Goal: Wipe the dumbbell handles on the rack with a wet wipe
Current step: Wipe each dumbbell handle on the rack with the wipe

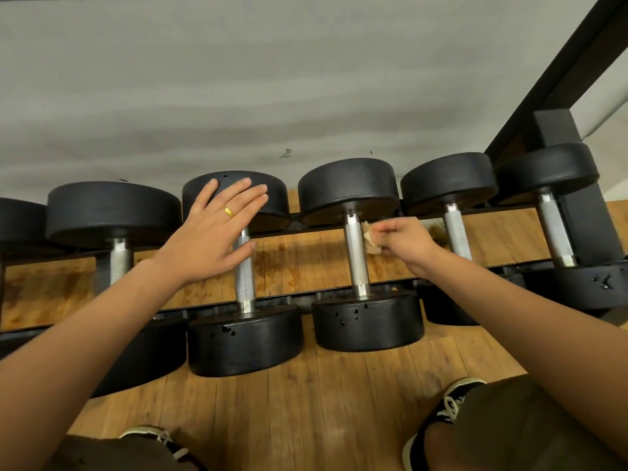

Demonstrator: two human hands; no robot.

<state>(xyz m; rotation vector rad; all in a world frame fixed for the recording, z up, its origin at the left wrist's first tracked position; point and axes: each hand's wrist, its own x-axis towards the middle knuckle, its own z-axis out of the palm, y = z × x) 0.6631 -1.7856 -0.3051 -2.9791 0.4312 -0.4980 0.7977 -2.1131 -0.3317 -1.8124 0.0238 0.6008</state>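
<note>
a plain grey wall [238, 79], marked with faint darker streaks and a few small scuffs, filled the upper view. below lay a warm brown wood-plank floor [306, 402]. a black diagonal frame [557, 73] crossed the upper right corner.

Left arm: I see it bare, coming in from the lower left, with the forearm slanting up and to the right.
Left hand [217, 229]: palm down, fingers straight and a little spread, thumb out to the right; it grips nothing.
Ring [228, 212]: a gold band on the left ring finger.
Right arm: bare, coming in from the lower right, with the forearm slanting up and to the left.
Right hand [401, 239]: knuckles up, fingers curled, pinching a crumpled wet wipe [371, 239] at the fingertips.
Spacing: my two hands are well apart, the left reaching farther forward.
</note>
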